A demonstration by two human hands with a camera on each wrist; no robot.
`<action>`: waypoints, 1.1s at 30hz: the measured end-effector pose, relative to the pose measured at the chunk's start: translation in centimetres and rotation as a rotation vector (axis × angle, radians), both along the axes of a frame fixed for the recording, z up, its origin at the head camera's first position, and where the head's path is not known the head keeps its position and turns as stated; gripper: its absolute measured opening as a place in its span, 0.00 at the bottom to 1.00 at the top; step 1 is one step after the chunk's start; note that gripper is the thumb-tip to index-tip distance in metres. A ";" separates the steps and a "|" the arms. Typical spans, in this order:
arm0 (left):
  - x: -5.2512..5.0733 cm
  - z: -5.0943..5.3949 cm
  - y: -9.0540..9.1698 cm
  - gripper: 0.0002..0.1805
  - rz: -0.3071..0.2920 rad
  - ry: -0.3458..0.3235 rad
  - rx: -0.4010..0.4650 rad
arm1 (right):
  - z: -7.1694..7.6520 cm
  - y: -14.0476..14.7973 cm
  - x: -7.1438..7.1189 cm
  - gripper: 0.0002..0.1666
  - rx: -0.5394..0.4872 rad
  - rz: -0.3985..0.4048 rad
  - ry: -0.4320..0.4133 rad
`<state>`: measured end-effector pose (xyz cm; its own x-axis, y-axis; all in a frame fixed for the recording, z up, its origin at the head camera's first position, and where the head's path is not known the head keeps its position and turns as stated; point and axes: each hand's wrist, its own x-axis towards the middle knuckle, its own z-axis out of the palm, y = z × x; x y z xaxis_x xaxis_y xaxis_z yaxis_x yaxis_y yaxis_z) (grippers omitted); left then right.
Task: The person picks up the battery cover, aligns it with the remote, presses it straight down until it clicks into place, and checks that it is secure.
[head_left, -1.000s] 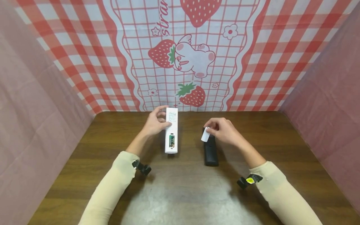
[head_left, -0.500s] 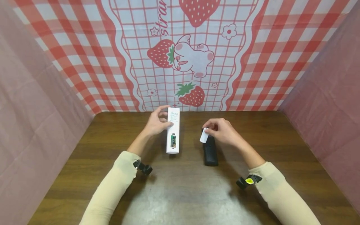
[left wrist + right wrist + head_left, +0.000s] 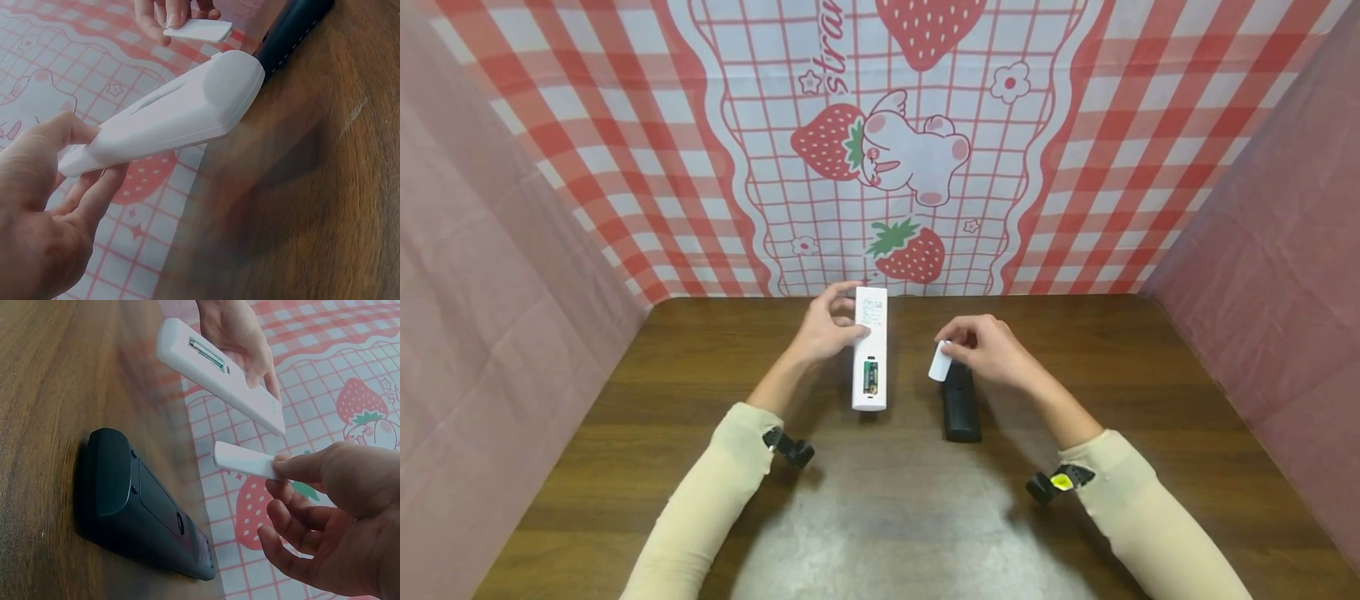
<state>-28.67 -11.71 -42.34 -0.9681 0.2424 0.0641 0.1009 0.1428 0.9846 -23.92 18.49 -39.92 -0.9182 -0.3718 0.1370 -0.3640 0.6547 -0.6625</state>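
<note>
A white remote control [image 3: 871,346] is gripped at its far end by my left hand [image 3: 829,327], thumb on its back and fingers underneath. Its battery compartment [image 3: 870,377] is uncovered, with batteries showing inside. The left wrist view shows the remote [image 3: 175,112] raised off the table. My right hand [image 3: 992,350] pinches a small white battery cover [image 3: 939,362] between thumb and fingers, apart from the remote. In the right wrist view the cover [image 3: 244,460] is held level below the white remote [image 3: 219,375].
A black remote control [image 3: 961,408] lies on the brown wooden table [image 3: 880,500], partly under my right hand. A red-and-white strawberry-print cloth [image 3: 910,150] hangs behind the table, with pink cloth [image 3: 1262,250] at the sides.
My left hand has carried the white remote slightly to the right. My right hand has brought the cover slightly left, so the gap between them is smaller. The black remote stays put.
</note>
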 end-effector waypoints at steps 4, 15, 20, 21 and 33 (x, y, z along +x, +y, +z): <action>0.1 0.0 0.3 0.49 -0.003 -0.008 0.007 | 0.0 -0.1 0.0 0.10 0.000 0.001 -0.010; 0.3 0.2 1.1 0.49 -0.009 -0.027 0.032 | -0.1 -0.4 0.0 0.08 -0.016 0.015 -0.008; 0.2 0.1 1.5 0.49 -0.012 -0.025 0.030 | 0.1 -0.5 0.1 0.08 -0.022 0.021 -0.015; 0.2 0.1 1.6 0.49 -0.015 -0.025 0.029 | 0.2 -0.5 0.1 0.08 -0.021 0.021 -0.018; 0.0 -0.3 2.5 0.49 -0.011 -0.036 0.053 | 0.0 -0.7 0.1 0.09 -0.017 0.050 -0.012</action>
